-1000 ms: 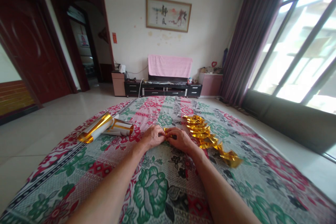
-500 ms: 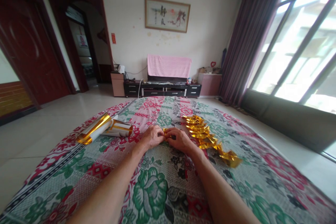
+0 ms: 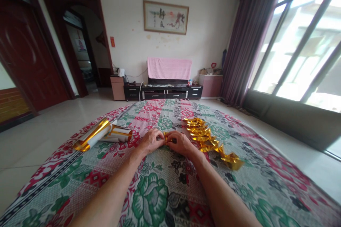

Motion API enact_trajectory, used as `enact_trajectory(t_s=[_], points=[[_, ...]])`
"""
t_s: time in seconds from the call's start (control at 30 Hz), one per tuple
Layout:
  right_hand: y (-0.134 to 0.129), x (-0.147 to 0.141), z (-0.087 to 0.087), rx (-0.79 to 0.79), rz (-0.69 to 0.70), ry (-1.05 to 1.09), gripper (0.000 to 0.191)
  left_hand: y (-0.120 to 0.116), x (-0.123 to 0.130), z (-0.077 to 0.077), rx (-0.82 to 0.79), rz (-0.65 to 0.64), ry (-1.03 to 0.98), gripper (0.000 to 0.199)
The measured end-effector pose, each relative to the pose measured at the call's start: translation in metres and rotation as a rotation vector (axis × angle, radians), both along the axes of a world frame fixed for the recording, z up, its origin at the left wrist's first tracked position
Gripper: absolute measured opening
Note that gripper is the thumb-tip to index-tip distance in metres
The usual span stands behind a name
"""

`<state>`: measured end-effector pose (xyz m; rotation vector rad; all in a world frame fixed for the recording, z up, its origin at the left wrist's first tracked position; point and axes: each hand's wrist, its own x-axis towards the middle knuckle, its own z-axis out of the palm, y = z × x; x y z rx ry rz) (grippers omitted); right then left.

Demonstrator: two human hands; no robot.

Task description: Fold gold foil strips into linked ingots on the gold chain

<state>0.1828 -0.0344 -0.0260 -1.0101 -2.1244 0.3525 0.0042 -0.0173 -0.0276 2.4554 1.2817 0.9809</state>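
Observation:
Both my hands meet over the middle of the flowered tablecloth (image 3: 149,198). My left hand (image 3: 152,139) and my right hand (image 3: 180,142) pinch a small piece of gold foil (image 3: 165,137) between their fingertips, and most of it is hidden by the fingers. To the right of my right hand lies a row of several folded gold foil pieces (image 3: 204,137), overlapping in a line that runs toward me. Left of my left hand are loosely rolled sheets of gold and silver foil (image 3: 93,135), one partly over another (image 3: 119,134).
Past the table's far edge stands a low black TV cabinet (image 3: 163,92) with a pink cloth (image 3: 169,68) over the screen. A purple curtain (image 3: 242,42) and a large window (image 3: 298,49) are on the right. Dark red doors (image 3: 34,49) stand on the left.
The view has shifted slightly. Both hands stay together at nearly the same spot, fingers still pinching the foil, with only small finger movement. The foil row and rolls have not moved.

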Motion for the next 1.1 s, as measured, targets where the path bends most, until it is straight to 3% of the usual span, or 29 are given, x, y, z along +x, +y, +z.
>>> enact_trajectory(t_s=[0.4, 1.1], points=[[0.0, -0.001, -0.002, 0.041, -0.03, -0.015, 0.014, 0.009, -0.005, -0.008, -0.037, -0.099, -0.012, 0.01], [-0.001, -0.001, -0.001, 0.009, -0.002, 0.007, 0.012, -0.003, 0.003, 0.0, 0.023, -0.019, 0.064, 0.007]])
